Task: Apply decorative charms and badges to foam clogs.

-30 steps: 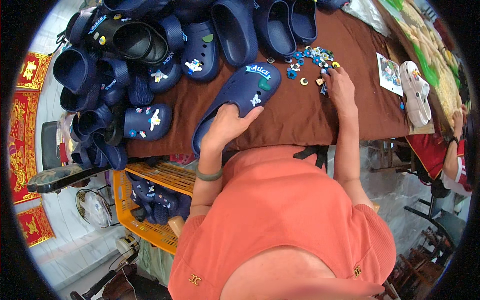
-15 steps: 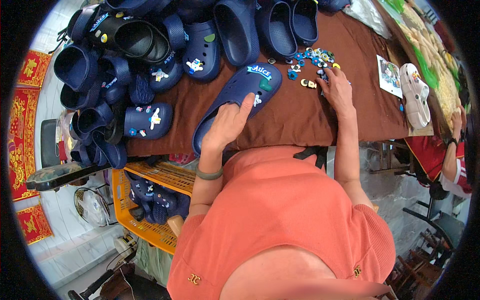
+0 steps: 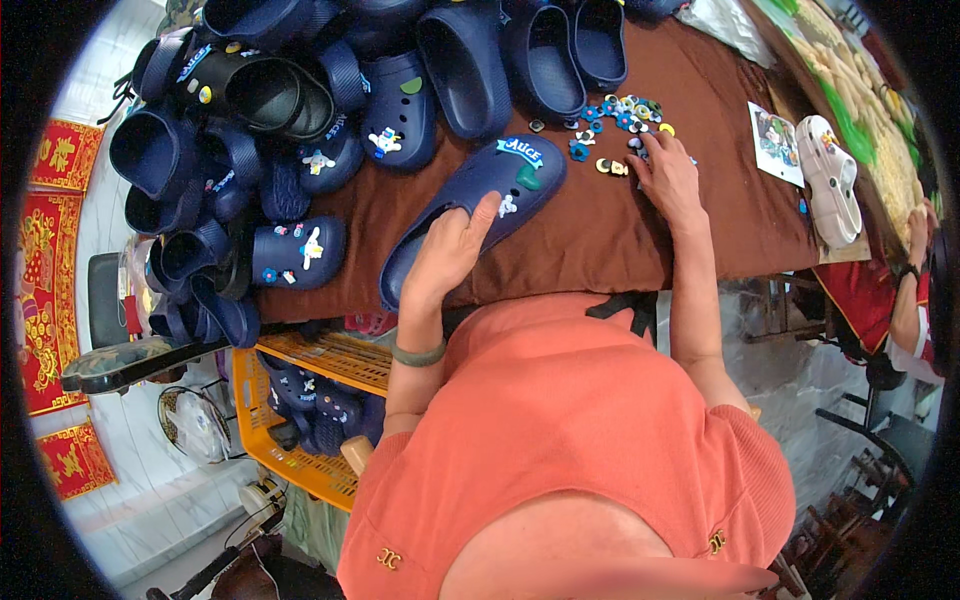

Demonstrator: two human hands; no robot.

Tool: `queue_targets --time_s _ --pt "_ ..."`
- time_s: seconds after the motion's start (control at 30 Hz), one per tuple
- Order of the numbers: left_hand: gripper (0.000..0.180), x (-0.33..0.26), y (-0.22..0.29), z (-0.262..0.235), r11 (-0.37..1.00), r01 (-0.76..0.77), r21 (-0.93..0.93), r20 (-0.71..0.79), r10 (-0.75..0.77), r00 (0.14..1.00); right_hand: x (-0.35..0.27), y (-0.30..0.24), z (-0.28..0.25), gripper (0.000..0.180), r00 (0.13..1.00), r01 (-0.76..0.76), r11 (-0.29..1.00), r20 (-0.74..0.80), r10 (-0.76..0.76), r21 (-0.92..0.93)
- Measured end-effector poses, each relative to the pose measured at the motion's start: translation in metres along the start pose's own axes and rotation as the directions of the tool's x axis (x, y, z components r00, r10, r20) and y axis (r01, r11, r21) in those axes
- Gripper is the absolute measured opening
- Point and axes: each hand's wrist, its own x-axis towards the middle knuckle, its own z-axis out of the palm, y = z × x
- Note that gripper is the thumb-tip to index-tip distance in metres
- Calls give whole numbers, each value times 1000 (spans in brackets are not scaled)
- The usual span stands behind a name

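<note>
A navy clog (image 3: 485, 178) lies tilted on the brown cloth, toe pointing away and to the right. A lettered charm, a green one and a small white figure sit on its upper. My left hand (image 3: 445, 258) grips it, fingers inside the foot opening and thumb on the outside. Farther right, my right hand (image 3: 670, 185) rests at the near edge of a scatter of small shoe charms (image 3: 622, 115), blue, white, black and yellow. Its fingers are apart and slightly bent; whether a fingertip touches a charm is hard to see.
Many navy clogs (image 3: 465, 75) and a black clog (image 3: 268, 90) crowd the table's left and far side. A decorated clog (image 3: 298, 252) sits near the left edge. At right are a picture card (image 3: 776, 145) and a white clog (image 3: 830, 190). An orange crate (image 3: 300, 483) holds clogs below.
The view has shifted slightly. My left hand keeps its grip on the navy clog, and my right hand stays at the charms with its fingers moved a little.
</note>
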Motion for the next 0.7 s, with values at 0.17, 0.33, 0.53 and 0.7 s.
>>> queue_targets --time_s 0.17,0.33,0.53,0.7 --pt "80 -3 -4 16 991 -96 -95 -157 80 984 1 -2 -1 31 1000 2 1000 14 -2 -5" --pt "78 -8 10 5 971 -232 -52 -11 232 973 1 -2 -2 31 1000 3 1000 26 -3 -26" --pt "67 -1 8 1 990 -139 41 238 125 963 1 0 0 31 1000 19 999 15 -19 -27" --pt "54 -7 8 15 985 -94 -142 -119 78 990 1 0 0 31 999 10 1000 37 -9 -29"
